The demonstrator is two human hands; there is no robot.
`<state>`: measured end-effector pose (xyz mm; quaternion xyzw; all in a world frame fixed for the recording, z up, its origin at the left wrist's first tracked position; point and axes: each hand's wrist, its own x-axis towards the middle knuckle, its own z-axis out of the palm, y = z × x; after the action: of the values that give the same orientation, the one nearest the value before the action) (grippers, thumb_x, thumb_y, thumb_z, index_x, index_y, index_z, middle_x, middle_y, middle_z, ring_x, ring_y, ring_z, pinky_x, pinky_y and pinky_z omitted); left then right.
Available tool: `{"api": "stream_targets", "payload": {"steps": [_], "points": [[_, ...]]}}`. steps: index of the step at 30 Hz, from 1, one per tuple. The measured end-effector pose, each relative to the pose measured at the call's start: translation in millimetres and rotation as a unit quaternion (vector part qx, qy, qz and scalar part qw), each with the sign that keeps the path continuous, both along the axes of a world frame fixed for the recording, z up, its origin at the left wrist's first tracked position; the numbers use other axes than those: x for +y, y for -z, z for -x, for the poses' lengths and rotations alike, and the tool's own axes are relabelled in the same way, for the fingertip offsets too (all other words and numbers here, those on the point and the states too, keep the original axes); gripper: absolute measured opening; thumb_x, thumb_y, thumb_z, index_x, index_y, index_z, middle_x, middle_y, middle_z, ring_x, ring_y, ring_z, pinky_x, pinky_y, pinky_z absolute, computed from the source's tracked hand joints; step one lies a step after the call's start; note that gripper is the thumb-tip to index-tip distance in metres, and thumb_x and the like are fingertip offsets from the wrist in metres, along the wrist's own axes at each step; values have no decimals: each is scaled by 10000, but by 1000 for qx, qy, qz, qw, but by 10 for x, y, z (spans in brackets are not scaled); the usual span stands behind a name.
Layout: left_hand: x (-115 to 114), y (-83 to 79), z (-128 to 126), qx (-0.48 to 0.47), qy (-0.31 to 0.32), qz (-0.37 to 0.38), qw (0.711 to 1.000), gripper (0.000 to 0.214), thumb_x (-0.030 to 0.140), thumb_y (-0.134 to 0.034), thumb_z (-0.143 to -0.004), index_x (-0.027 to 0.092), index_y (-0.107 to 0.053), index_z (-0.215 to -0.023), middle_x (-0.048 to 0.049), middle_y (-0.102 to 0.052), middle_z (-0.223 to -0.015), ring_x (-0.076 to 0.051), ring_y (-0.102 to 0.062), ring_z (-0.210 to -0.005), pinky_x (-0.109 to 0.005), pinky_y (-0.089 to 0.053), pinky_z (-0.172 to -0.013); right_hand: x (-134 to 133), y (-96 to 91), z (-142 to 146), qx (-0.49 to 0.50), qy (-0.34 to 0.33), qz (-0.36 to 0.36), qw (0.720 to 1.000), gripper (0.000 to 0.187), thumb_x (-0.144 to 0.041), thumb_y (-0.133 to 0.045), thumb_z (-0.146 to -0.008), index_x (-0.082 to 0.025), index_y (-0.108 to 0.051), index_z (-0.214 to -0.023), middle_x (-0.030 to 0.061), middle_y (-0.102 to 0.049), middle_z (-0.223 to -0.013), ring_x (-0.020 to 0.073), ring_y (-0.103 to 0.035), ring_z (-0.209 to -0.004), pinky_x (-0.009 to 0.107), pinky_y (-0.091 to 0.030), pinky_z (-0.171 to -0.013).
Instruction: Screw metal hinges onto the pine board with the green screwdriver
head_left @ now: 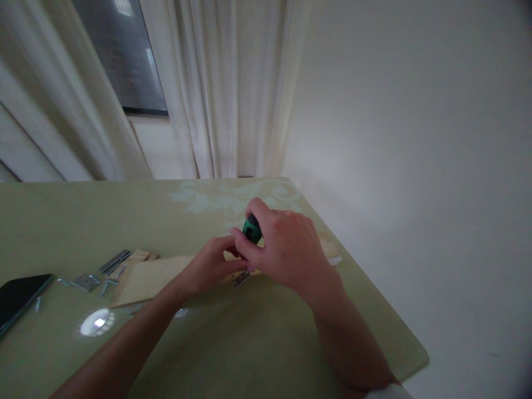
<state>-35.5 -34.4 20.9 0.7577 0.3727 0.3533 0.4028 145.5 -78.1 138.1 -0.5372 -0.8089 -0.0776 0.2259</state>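
My right hand (pixel 286 244) is closed round the green and black handle of a screwdriver (pixel 251 228), held upright over a pale wooden board (pixel 152 277). The screwdriver's shaft and tip are hidden by my fingers. Close against it, the fingers of my left hand (pixel 211 263) are pinched together at the board's surface; what they hold is hidden. Below the fingertips, a metal hinge (pixel 241 279) sticks out past the board's near edge.
Left of the board lie a second hinge (pixel 86 282), dark metal strips (pixel 115 261), small wood pieces (pixel 137 256) and several loose screws (pixel 106 286). A phone (pixel 20 296) rests at the far left of the green table (pixel 233 354). A white wall (pixel 415 166) borders the table's right side.
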Motion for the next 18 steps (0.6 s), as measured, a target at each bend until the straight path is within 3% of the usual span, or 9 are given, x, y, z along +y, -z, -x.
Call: {"api": "stream_targets", "payload": {"steps": [7,13,15,18], "points": [[-15,-25,5,15,12,2,1000,186,346,-738,-864,169,-795,-872,-48,-805,-834,-207,-719,-774,-298,-552,-710,-4,-3,-7,5,-10,9,1000,184,-431,-595,-1003,-252,-609,-1041,5,-755,-804,205,-671,-679,324,-223,-589],[-107,-139,12,-10,-16,-33,999,175,352,-695,-909,187,-755,-899,-30,-787,-889,-202,-712,-844,-282,-552,-728,1,-12,-22,10,-28,15,999,354,-589,-644,-977,-242,-601,-1031,23,-751,-822,201,-646,-679,306,-236,-595],[-130,-150,30,27,-10,-26,999,207,397,-703,-926,202,-749,-975,-31,-778,-943,-205,-707,-865,-287,-553,-731,4,-34,-48,14,-27,16,999,328,-558,-631,-989,-232,-601,-1014,23,-734,-789,190,-621,-647,303,-236,-592],[-132,-98,32,170,2,-44,985,298,431,-780,-878,215,-734,-1078,-52,-756,-1045,-224,-695,-902,-327,-551,-795,2,-75,-115,54,-4,-5,999,273,-498,-602,-996,-225,-599,-992,5,-694,-726,168,-577,-598,293,-261,-592]]}}
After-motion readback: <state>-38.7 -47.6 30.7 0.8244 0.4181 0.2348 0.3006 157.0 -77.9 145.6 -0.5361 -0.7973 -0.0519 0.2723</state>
